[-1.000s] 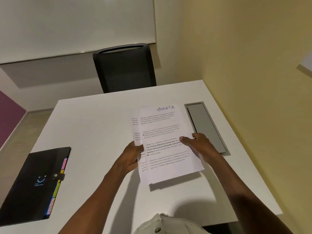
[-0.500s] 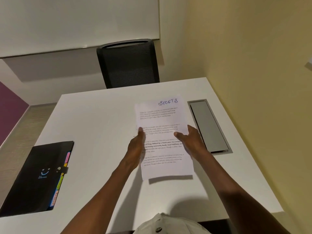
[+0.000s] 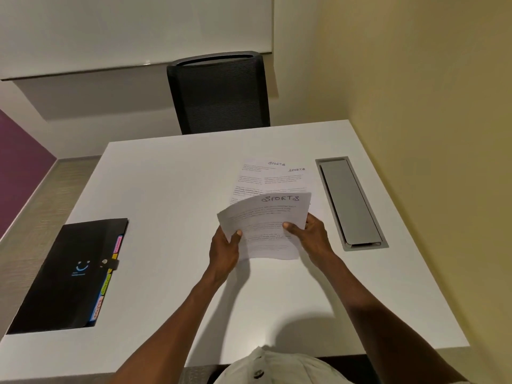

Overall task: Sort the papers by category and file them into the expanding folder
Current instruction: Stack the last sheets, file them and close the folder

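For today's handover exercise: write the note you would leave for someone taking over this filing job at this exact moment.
Left hand and right hand each grip a side of a held sheet headed SPORTS, raised above the table.
Two more SPORTS sheets lie overlapped on the table beyond it.
The expanding folder lies closed at the left, clasp fastened.
Done: SPORTS sheets gathered.
Left: open the folder, file them under the right tab.

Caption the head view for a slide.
Both hands hold a SPORTS sheet above two others; folder shut.
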Demonstrator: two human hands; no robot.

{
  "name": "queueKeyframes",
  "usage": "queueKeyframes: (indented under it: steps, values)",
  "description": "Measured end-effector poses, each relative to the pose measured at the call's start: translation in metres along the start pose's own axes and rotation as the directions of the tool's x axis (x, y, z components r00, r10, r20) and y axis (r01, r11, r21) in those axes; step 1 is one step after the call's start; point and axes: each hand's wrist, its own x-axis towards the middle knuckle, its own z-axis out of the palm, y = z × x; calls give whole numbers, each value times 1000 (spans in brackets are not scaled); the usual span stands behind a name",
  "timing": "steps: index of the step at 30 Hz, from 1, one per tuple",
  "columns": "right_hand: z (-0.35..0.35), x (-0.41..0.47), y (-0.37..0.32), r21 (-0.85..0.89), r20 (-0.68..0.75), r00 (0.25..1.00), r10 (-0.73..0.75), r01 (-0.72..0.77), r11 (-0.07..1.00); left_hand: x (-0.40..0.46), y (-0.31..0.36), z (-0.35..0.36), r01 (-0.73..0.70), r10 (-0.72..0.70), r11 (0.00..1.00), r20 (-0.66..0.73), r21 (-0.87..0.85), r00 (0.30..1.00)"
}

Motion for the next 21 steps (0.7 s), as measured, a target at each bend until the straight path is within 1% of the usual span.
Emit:
queueKeyframes:
  steps: [4,7,10,14,17,21]
  values:
    - [3,-1,9,-17,7,999,32,-32,999,-6,-10,5,39,-39,999,-11,23,999]
    - [5,0,7,-28,15,999,37,-37,999,-7,-7,7,38,-36,999,-33,37,999]
    - [8,-6,19,-55,33,998,60,-58,997,-11,-10,12,52,-50,997,-35,63,998]
    - [7,-13,32,-125,40,995,87,-81,989,-13,-11,14,92,-89,993,-39,75,995]
    - [4,-10,30,-164,76,992,105,-92,982,-3,-5,8,112,-110,993,-48,30,993]
    - [0,-4,25,-179,114,981,156,-134,975,12,13,-4,191,-201,970,-54,-148,978]
